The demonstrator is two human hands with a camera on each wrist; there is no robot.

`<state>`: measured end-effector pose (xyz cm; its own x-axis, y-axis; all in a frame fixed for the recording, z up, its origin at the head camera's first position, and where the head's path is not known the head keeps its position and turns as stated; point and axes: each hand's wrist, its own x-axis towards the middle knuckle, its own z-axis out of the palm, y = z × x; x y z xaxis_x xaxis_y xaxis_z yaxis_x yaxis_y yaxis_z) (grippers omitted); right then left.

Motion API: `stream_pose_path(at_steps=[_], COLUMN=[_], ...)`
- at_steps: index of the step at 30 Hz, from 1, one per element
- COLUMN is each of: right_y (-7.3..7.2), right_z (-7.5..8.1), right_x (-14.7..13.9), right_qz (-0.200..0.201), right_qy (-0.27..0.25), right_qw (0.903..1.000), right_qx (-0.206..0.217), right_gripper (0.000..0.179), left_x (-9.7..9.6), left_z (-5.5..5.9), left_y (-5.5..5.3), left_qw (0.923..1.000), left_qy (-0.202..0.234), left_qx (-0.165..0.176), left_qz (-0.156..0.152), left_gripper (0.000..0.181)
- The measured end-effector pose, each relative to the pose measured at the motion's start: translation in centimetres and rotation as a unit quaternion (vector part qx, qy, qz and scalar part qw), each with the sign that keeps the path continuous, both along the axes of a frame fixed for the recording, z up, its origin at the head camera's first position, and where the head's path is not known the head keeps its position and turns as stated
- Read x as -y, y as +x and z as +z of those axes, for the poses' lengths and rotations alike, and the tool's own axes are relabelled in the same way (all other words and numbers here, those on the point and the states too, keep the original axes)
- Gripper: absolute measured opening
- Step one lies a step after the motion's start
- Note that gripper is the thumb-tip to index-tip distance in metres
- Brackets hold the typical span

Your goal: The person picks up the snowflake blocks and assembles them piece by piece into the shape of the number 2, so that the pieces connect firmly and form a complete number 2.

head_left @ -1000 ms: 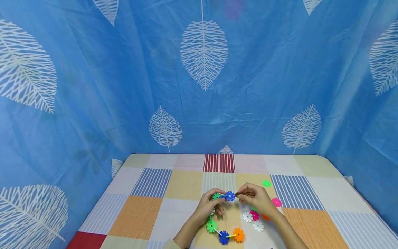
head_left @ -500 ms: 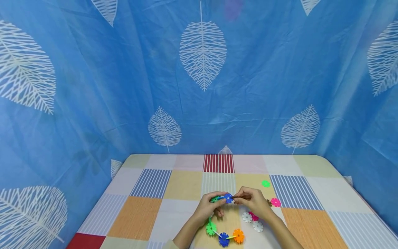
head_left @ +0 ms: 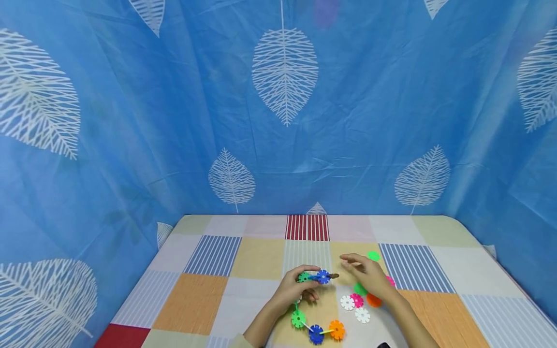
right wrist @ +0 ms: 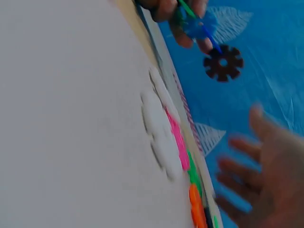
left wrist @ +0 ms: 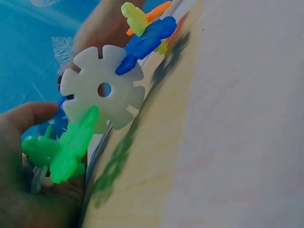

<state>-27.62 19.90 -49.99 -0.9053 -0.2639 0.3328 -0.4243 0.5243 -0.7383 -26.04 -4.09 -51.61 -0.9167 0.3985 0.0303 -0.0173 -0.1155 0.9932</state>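
My left hand (head_left: 292, 290) holds a chain of notched plastic discs, gripping near a green disc (head_left: 304, 277) and a blue disc (head_left: 319, 277). A brown disc (right wrist: 232, 61), joined to the blue one, sticks out at the chain's free end and looks edge-on in the head view. From the hand the chain curves down through a white disc (left wrist: 78, 90), a bright green disc (head_left: 296, 323) and a dark blue disc (head_left: 314, 338) to an orange disc (head_left: 341, 333). My right hand (head_left: 371, 276) is apart from the chain, fingers loosely extended and holding nothing.
Below the right hand lie loose white discs (head_left: 350, 307), a pink disc (head_left: 357, 300), a green disc (head_left: 360, 289) and an orange disc (head_left: 373, 300). Farther off is another green disc (head_left: 373, 255). A patchwork cloth (head_left: 256, 256) covers the table; blue curtains (head_left: 357, 121) surround it.
The right hand pinched the brown disc at the blue disc's edge, then let go and moved away to the right. The brown disc stays on the chain. My left hand keeps its grip.
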Motion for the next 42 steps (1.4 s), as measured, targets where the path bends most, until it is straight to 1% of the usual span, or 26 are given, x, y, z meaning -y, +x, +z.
stream_pose_path(at_steps=[1,2,4,5,7,8,11,13,14,16,18,21,24,26,27,28,30,32,33,35,37,42], right_y=[-0.1,-0.2,-0.2,-0.2,-0.1,0.0,-0.1,-0.3,-0.4,-0.5,-0.5,-0.5,-0.4,-0.3,-0.2,-0.1,0.1,0.2,0.2,0.3,0.4,0.5], right_z=[-0.2,-0.5,-0.8,-1.0,-1.2,-1.2,-1.2,-1.2,-1.2,-1.2,-1.2,-1.1,-0.8,-0.5,-0.3,-0.1,0.2,0.3,0.4,0.4,0.3,0.1], right_x=[-0.6,-1.2,-2.3,-2.8,-3.4,-3.6,-3.6,-3.3,-3.2,-2.8,-2.5,-1.9,-1.1,-0.4,-0.1,0.2,0.8,1.2,1.3,1.5,1.5,1.4], right_qz=[-0.033,-0.062,-0.102,-0.111,-0.116,-0.115,-0.113,-0.118,-0.121,-0.128,-0.125,-0.11,-0.084,-0.05,-0.03,-0.008,0.034,0.064,0.076,0.092,0.099,0.093], right_qy=[0.03,0.061,0.123,0.153,0.198,0.206,0.199,0.184,0.174,0.16,0.14,0.105,0.049,-0.009,-0.043,-0.078,-0.134,-0.167,-0.176,-0.189,-0.196,-0.213], right_qw=[0.9989,0.9959,0.9866,0.9816,0.9732,0.9716,0.973,0.9744,0.9755,0.9764,0.98,0.9876,0.9952,0.9971,0.9951,0.9906,0.9782,0.9667,0.963,0.9574,0.9536,0.9471], right_qx=[-0.013,-0.024,-0.031,-0.028,-0.02,-0.02,-0.032,-0.052,-0.059,-0.067,-0.065,-0.041,0.01,0.056,0.084,0.112,0.155,0.183,0.189,0.198,0.206,0.222], right_gripper=[0.039,0.043,0.048,0.049,0.049,0.046,0.038,0.031,0.027,0.026,0.028,0.034,0.027,0.022,0.021,0.022,0.029,0.035,0.037,0.039,0.039,0.032], left_x=[0.0,0.1,0.2,0.3,0.4,0.5,0.5,0.6,0.7,0.8,1.0,1.2,1.3,1.3,1.2,1.2,1.0,0.8,0.7,0.5,0.4,0.3], left_z=[0.0,0.0,0.0,0.0,0.0,0.0,0.2,0.3,0.4,0.5,0.5,0.7,0.8,0.9,0.9,0.9,0.9,0.8,0.7,0.7,0.6,0.6], left_y=[0.0,0.0,0.1,0.1,0.0,0.0,0.0,0.0,-0.1,-0.2,-0.4,-0.5,-0.6,-0.7,-0.7,-0.7,-0.7,-0.7,-0.7,-0.7,-0.7,-0.9], left_qw=[1.0,1.0,1.0,1.0,0.9999,0.9998,0.9996,0.9993,0.9989,0.9975,0.9954,0.992,0.99,0.9891,0.989,0.9895,0.9909,0.9927,0.9935,0.9945,0.9954,0.9968], left_qy=[0.0,-0.001,-0.004,-0.004,-0.005,-0.007,-0.013,-0.024,-0.031,-0.056,-0.079,-0.103,-0.112,-0.12,-0.124,-0.123,-0.119,-0.11,-0.105,-0.099,-0.09,-0.072], left_qx=[-0.002,-0.003,-0.002,0.002,0.008,0.01,0.018,0.02,0.02,0.011,0.005,-0.004,-0.008,-0.011,-0.012,-0.01,-0.003,0.002,0.005,0.006,0.008,0.016], left_qz=[-0.001,-0.003,-0.007,-0.009,-0.011,-0.013,-0.018,-0.023,-0.03,-0.04,-0.053,-0.074,-0.085,-0.085,-0.081,-0.076,-0.063,-0.049,-0.044,-0.035,-0.032,-0.033], left_gripper=[0.04,0.038,0.036,0.034,0.031,0.03,0.028,0.026,0.025,0.023,0.022,0.025,0.034,0.037,0.037,0.036,0.033,0.032,0.031,0.031,0.031,0.033])
